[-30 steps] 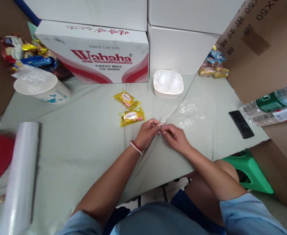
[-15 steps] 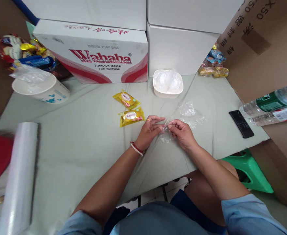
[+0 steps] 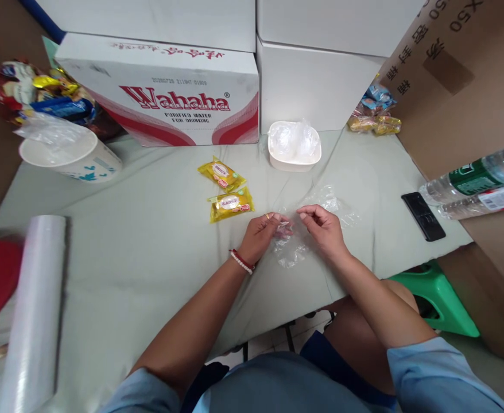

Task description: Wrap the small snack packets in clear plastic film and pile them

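My left hand (image 3: 260, 232) is closed on a crumpled clear plastic bag (image 3: 291, 250), pinching it between thumb and fingers. Thin bag film spreads over the table between the hands and behind the right one. My right hand (image 3: 322, 226) is closed in a pinch at the other side of the same film, a short gap from the left fingertips; the film there is hard to see. Just beyond my left hand lie two yellow wrapped snacks (image 3: 232, 204), one behind the other. Farther back is a white tub (image 3: 295, 166) with clear plastic bunched inside.
A Wahaha carton (image 3: 170, 103) and white boxes stand at the back. On the left are a paper bucket (image 3: 92, 163), snack packs (image 3: 62, 109) and a plastic film roll (image 3: 37, 310). A phone (image 3: 423, 216) and bottles (image 3: 471, 179) lie right, beside a cardboard wall.
My hands have drawn slightly apart from nearly touching. My left fingers have curled in around the plastic, and more of the crumpled film now lies toward me between the hands.
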Action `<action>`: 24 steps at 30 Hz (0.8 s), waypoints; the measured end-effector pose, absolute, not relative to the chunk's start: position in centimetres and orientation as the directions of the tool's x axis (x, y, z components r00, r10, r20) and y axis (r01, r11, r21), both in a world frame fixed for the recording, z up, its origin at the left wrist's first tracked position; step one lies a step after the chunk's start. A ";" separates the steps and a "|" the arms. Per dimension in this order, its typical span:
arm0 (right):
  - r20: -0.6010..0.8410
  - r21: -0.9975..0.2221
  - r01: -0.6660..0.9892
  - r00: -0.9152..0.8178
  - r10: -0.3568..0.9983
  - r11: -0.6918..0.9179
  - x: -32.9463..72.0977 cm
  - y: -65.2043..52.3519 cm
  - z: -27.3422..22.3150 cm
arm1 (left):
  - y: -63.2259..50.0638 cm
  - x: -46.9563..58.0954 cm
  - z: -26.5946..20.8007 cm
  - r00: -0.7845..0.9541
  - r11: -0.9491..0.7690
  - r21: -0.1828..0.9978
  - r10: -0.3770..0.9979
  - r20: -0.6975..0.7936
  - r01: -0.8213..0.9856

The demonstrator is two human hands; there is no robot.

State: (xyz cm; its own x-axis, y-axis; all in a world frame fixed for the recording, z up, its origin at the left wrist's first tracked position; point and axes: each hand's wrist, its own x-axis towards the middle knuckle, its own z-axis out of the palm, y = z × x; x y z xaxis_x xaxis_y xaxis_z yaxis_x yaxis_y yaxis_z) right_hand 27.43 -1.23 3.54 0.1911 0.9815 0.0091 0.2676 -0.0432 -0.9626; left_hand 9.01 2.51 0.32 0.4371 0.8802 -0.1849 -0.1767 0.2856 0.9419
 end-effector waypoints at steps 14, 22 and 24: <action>0.257 -0.756 0.589 -0.134 0.957 0.285 27.1 -1.6 3.1 | 2.9 8.8 -0.4 0.439 0.361 0.899 0.869 -0.228 -0.249; 0.298 -0.766 0.573 -0.085 0.951 0.291 28.2 -1.3 4.0 | 3.5 8.6 -0.2 0.468 0.494 0.806 0.825 -0.316 -0.326; 0.332 -0.756 0.580 -0.061 0.941 0.304 28.5 -1.2 4.0 | 3.7 8.4 0.1 0.553 0.559 0.750 0.772 -0.314 -0.354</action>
State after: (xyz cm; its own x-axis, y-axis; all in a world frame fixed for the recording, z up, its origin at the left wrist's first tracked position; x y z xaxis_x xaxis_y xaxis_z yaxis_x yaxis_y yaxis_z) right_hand 28.46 -1.25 4.04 -0.0615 0.9414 0.3318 0.5798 0.3042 -0.7558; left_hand 8.44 3.69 0.13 0.5529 0.7719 -0.3137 -0.3544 0.5586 0.7499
